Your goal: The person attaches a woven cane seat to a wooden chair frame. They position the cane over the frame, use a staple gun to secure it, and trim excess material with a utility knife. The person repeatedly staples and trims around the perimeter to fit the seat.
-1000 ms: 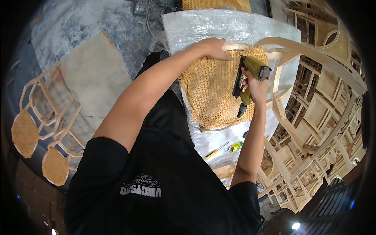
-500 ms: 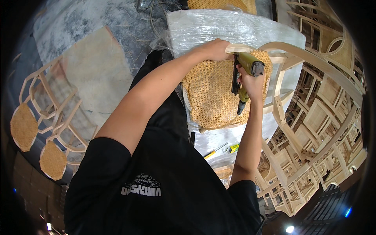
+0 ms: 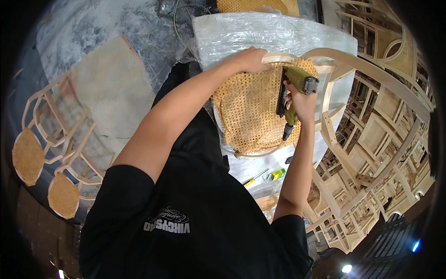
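A woven cane panel [image 3: 248,109] lies across the rounded part of a pale wooden chair frame [image 3: 371,65]. My right hand [image 3: 302,100] is wrapped round the handle of an olive-green pneumatic stapler [image 3: 297,76]. Its nose points at the panel's far edge, near the frame's rim; whether it touches cannot be made out. At the panel's far left edge, my left hand [image 3: 253,60] grips the curved rim together with the cane, thumb over the weave. Its other fingers are partly hidden behind the rim.
The chair frame rests on a plastic-wrapped worktable [image 3: 274,35]. Near me lie a yellow-handled screwdriver [image 3: 253,179] and a small green-yellow box [image 3: 277,175]. More cane sheet [image 3: 260,6] is at the far edge. Stacked wooden frames [image 3: 371,153] crowd the right; chairs with cane panels [image 3: 29,156] stand left.
The stapler in my right hand has shifted slightly right and nearer, away from the rim. My left hand stays on the rim. The whole view has moved a little.
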The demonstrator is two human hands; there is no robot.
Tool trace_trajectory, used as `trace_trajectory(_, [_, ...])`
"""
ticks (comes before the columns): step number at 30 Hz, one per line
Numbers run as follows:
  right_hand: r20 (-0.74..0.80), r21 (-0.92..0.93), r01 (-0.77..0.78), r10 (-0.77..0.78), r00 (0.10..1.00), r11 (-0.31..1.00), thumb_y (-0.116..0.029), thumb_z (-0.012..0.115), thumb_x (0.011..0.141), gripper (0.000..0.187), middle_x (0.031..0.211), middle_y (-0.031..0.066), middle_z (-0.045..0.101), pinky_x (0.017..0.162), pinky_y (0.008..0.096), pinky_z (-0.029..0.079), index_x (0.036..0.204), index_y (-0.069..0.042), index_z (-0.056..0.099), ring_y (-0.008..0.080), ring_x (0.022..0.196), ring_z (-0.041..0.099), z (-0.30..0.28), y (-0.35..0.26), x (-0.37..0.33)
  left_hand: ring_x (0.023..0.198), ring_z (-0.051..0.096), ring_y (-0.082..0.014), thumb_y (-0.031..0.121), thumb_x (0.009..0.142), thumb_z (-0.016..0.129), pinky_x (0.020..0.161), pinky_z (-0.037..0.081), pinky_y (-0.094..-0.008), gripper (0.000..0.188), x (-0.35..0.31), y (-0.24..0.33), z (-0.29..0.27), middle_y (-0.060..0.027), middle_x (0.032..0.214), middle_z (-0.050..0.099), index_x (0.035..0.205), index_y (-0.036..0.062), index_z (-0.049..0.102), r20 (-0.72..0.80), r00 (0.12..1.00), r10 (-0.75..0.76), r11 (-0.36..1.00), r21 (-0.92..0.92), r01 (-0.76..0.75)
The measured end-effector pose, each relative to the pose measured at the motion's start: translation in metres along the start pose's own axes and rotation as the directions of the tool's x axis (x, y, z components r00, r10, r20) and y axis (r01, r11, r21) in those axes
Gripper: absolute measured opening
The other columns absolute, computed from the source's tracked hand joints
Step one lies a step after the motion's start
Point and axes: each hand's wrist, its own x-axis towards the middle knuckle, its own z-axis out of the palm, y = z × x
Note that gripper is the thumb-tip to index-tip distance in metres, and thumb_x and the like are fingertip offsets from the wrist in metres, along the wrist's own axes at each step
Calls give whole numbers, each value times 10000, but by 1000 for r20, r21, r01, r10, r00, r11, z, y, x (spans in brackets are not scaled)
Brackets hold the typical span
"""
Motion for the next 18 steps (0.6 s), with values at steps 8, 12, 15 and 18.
trace_trajectory(8, [8, 27, -12, 12, 1000, 1000, 9, 675, 844, 231, 893, 82, 746, 482, 259, 505, 1071, 44, 708, 112, 551, 628, 11, 6, -6, 1055, 689, -384, 645, 865, 657, 910, 542, -483, 708, -19, -6, -6, -245, 1102, 705, 1213, 29, 644, 1, 998, -70, 992, 110, 70])
trace_trajectory(12, [65, -4, 60, -60, 996, 998, 9, 685, 846, 239, 896, 86, 745, 506, 268, 538, 1081, 45, 709, 115, 593, 653, 19, 11, 3, 1085, 676, -390, 634, 874, 661, 939, 529, -483, 673, -19, -7, -1, -233, 1127, 703, 1215, 54, 653, -36, 998, -43, 998, 51, 45])
trace_trajectory(15, [58, -10, 86, -85, 995, 996, 13, 687, 846, 235, 898, 93, 743, 519, 273, 554, 1076, 54, 709, 116, 620, 665, 22, 15, 5, 1093, 671, -396, 610, 883, 668, 944, 525, -489, 644, -20, -2, -2, -235, 1132, 702, 1208, 53, 659, -26, 998, -64, 996, 56, 65])
trace_trajectory(18, [70, -11, 86, -85, 994, 996, 12, 686, 839, 223, 881, 90, 738, 527, 274, 556, 1056, 58, 712, 113, 639, 669, 25, 11, 6, 1083, 673, -405, 588, 886, 678, 933, 527, -497, 629, -20, -6, 1, -246, 1126, 700, 1205, 47, 658, -53, 997, -59, 997, 49, 62])
